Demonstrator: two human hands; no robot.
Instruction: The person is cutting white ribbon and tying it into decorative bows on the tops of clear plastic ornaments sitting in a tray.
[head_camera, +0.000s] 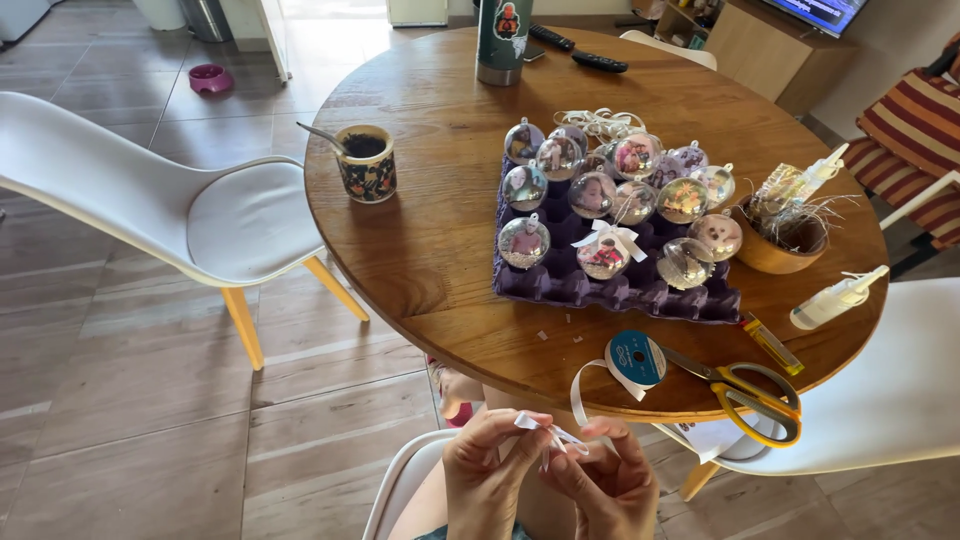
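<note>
My left hand (487, 478) and my right hand (605, 482) meet below the table's near edge, both pinching a small piece of white ribbon (545, 428) that looks folded into a bow. A ribbon spool (636, 359) with a blue face lies on the round wooden table (420, 250) just above my hands, its white tail hanging over the edge. Beyond it a purple egg tray (560, 285) holds several clear ball ornaments (525, 241). One ornament (604, 254) carries a white bow.
Yellow-handled scissors (748, 392) lie right of the spool. A wooden bowl (775, 245), two glue bottles (835, 299), a patterned cup with a straw (364, 163), a green tumbler (503, 38) and remotes (598, 62) stand on the table. White chairs (200, 215) sit left and right.
</note>
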